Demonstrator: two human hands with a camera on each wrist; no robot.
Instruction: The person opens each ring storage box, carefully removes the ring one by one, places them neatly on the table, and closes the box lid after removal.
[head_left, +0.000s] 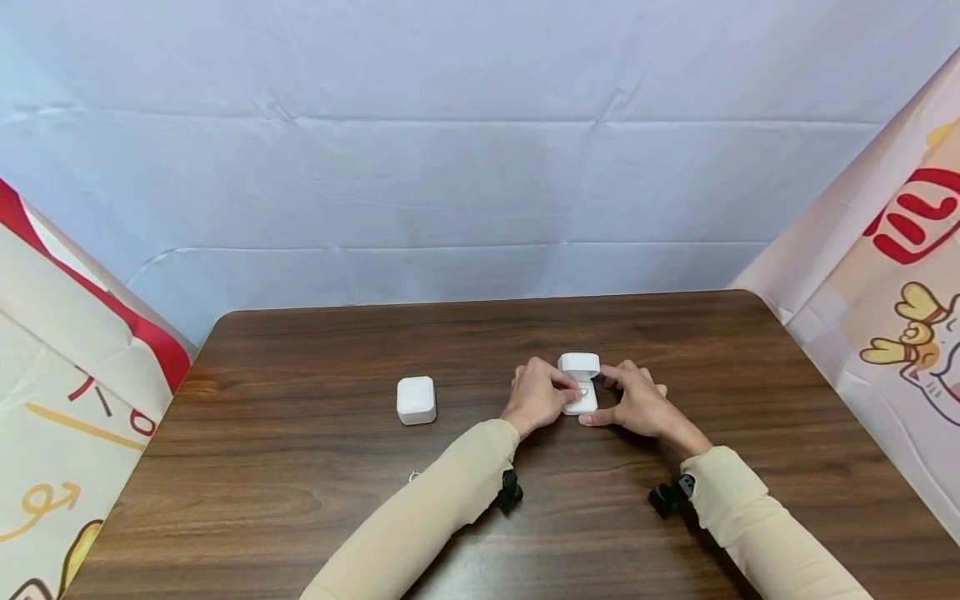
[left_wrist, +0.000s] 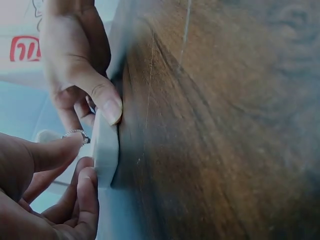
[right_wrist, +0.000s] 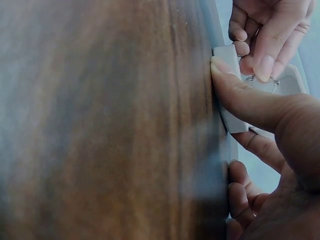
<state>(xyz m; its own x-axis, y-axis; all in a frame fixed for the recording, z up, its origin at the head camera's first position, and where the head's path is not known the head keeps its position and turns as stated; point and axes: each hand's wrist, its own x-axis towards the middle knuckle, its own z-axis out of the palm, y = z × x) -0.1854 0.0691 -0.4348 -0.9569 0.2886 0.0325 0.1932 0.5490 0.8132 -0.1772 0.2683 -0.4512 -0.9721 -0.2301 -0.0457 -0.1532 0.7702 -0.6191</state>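
A white ring box (head_left: pixel 580 364) stands with its lid up on the right half of the table. My left hand (head_left: pixel 536 393) reaches in from its left side and pinches a ring (left_wrist: pixel 77 134) between thumb and finger, just at the box's insert. The ring looks silver and beaded, with a dark stone or setting visible in the left wrist view. From the other side my right hand (head_left: pixel 637 402) holds the box base (right_wrist: pixel 234 112), its thumb against the front and its fingers around the side and back. The ring's lower edge is partly hidden.
A second white ring box (head_left: pixel 416 400), closed, sits to the left on the brown wooden table (head_left: pixel 300 367). Another small ring (head_left: pixel 413 476) lies near my left sleeve, partly covered by it. A pale cloth backdrop (head_left: pixel 450 183) hangs behind the table.
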